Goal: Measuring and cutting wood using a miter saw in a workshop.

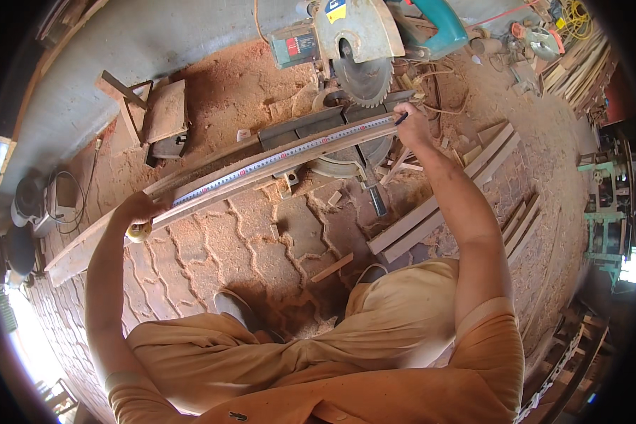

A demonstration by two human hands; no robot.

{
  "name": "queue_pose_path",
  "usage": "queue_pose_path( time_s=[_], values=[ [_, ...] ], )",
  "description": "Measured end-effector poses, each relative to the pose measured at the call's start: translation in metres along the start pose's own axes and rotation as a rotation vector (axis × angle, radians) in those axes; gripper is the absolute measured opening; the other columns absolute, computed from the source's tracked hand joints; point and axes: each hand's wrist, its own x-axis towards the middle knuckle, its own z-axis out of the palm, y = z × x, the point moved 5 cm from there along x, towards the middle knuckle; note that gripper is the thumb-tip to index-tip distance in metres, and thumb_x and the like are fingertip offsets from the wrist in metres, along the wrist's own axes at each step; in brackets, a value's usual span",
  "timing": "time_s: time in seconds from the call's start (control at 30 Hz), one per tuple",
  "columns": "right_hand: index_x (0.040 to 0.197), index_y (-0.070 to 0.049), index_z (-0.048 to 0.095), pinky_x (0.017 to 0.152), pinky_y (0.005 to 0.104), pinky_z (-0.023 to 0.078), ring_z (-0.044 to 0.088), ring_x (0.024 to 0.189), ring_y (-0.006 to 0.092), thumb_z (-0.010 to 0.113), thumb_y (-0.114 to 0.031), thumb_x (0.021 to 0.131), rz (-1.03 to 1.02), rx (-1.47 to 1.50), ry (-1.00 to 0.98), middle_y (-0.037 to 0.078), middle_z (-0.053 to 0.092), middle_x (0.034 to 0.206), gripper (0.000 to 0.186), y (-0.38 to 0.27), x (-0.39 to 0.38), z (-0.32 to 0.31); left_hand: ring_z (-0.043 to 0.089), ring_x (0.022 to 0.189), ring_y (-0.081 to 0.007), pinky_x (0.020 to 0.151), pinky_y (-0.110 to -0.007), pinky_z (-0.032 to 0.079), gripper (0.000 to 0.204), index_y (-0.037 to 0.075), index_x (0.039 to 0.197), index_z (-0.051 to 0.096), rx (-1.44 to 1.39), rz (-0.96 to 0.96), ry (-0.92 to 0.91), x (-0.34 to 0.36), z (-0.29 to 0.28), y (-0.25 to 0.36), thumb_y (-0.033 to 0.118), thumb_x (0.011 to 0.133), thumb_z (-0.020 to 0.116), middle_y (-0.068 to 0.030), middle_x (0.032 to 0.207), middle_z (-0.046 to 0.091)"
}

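A long wooden board (304, 157) lies on the base of a miter saw (360, 71) and runs far out to the left. Along its top the pale blade of a tape measure (265, 162) is stretched out. My left hand (140, 208) is closed around the tape measure's yellowish case (139, 232) at the left, with its fingers against the board. At the board's right end, my right hand (413, 128) pinches a thin dark pencil or pen (401, 119), beside the end of the blade. The saw's toothed disc is raised above and behind the board.
Cut wood strips (445, 191) lie right of the saw, and small offcuts (332, 268) are on the sawdust-covered paving (212, 247). A wooden stand (166, 109) is at the back left. A black cable (78, 205) lies far left. A green machine (604, 219) stands far right.
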Motion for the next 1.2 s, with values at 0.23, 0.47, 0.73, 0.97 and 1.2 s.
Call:
queue_pose_path(
  time_s=[0.23,0.47,0.73,0.97,1.2],
  values=[
    [0.109,-0.012,0.070,0.085,0.0430,0.054,0.069,0.101,0.0375,0.073,-0.017,0.087,0.031,-0.012,-0.004,0.017,0.073,0.105,0.022,0.011,0.002,0.003,0.074,0.084,-0.0298,0.078,-0.042,0.055,0.077,-0.005,0.090,0.076,-0.021,-0.036,-0.001,-0.002,0.000,0.005,0.071,0.074,0.077,-0.0223,0.088,0.074],
    [0.114,-0.011,0.071,0.076,0.0398,0.057,0.073,0.083,0.0294,0.067,-0.032,0.095,0.163,0.141,0.014,0.016,0.074,0.091,0.029,0.009,0.009,-0.026,0.072,0.080,-0.0268,0.078,-0.040,0.054,0.074,0.000,0.086,0.078,-0.021,-0.053,0.006,-0.004,0.000,0.006,0.073,0.075,0.073,-0.0169,0.084,0.074],
    [0.103,-0.008,0.075,0.062,0.0280,0.055,0.060,0.066,0.0112,0.068,-0.051,0.092,0.572,0.597,-0.215,0.004,0.067,0.083,0.046,0.013,-0.002,-0.066,0.072,0.081,-0.0274,0.078,-0.041,0.053,0.073,-0.003,0.087,0.076,-0.013,-0.086,-0.045,0.001,0.002,0.003,0.069,0.076,0.076,-0.0191,0.088,0.074],
    [0.099,-0.003,0.069,0.064,0.0267,0.051,0.057,0.065,0.0100,0.073,-0.021,0.091,0.370,0.678,-0.214,0.002,0.064,0.080,0.020,0.027,0.005,-0.036,0.069,0.077,-0.0254,0.077,-0.041,0.052,0.070,-0.003,0.086,0.076,-0.075,-0.081,-0.047,0.003,0.004,-0.002,0.067,0.077,0.076,-0.0170,0.084,0.073],
    [0.097,-0.008,0.073,0.071,0.0349,0.053,0.069,0.077,0.0209,0.070,-0.028,0.085,0.122,0.232,-0.133,0.010,0.072,0.083,0.024,0.020,0.008,-0.026,0.069,0.078,-0.0246,0.076,-0.040,0.052,0.068,-0.002,0.089,0.076,-0.032,-0.098,-0.057,0.005,0.003,-0.001,0.064,0.078,0.075,-0.0169,0.085,0.073]
  ],
)
